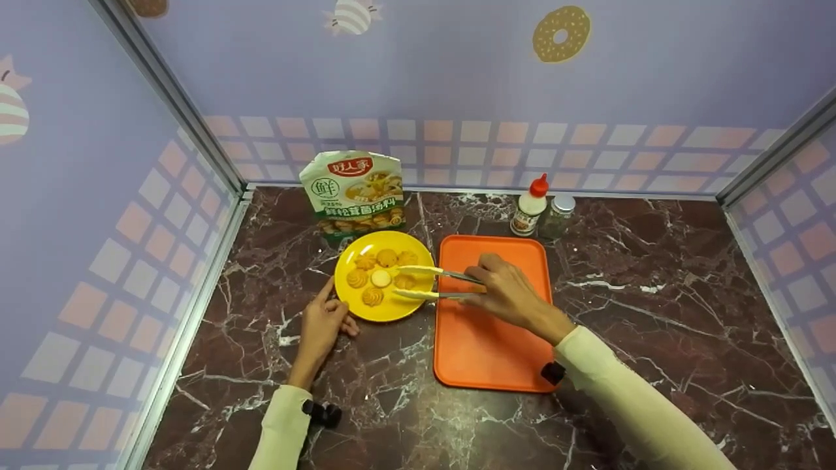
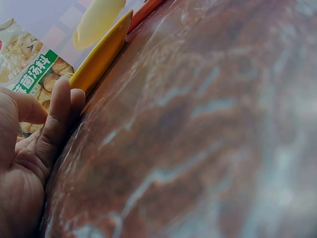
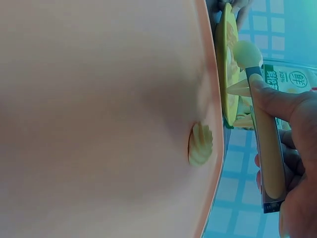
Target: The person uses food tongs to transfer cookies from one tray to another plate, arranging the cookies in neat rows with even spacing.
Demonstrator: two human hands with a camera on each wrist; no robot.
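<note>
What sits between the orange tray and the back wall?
In the head view, two small containers stand there: a white bottle with a red cap and a grey-lidded jar, just behind the orange tray.

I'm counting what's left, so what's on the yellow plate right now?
The yellow plate holds about six cookies, five swirled and one pale round. The tongs reach over its right side and may cover part of one.

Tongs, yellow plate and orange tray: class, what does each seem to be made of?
Tongs: grey metal arms with pale yellow tips, probably plastic or silicone. Yellow plate: seemingly plastic, uniform glossy colour. Orange tray: likely matte plastic, rounded moulded rim.
</note>
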